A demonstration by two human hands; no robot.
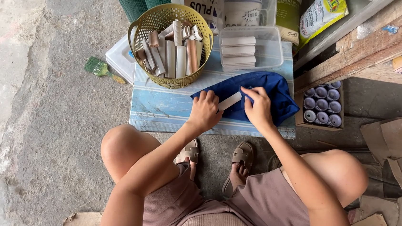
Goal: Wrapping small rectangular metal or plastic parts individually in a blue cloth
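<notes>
A small pale rectangular block lies on a blue cloth spread over a light blue board. My left hand grips the block's near end. Fingertips of my right hand press on the cloth beside the block's far end. A yellow woven basket full of several similar pale and brownish blocks stands on the board to the left. A clear plastic tub behind the cloth holds three stacked pale blocks.
A green brush lies on the concrete floor at left. A cardboard box of spray cans sits at right, beside wooden planks. Sacks and green mesh stand behind. Torn cardboard lies at right.
</notes>
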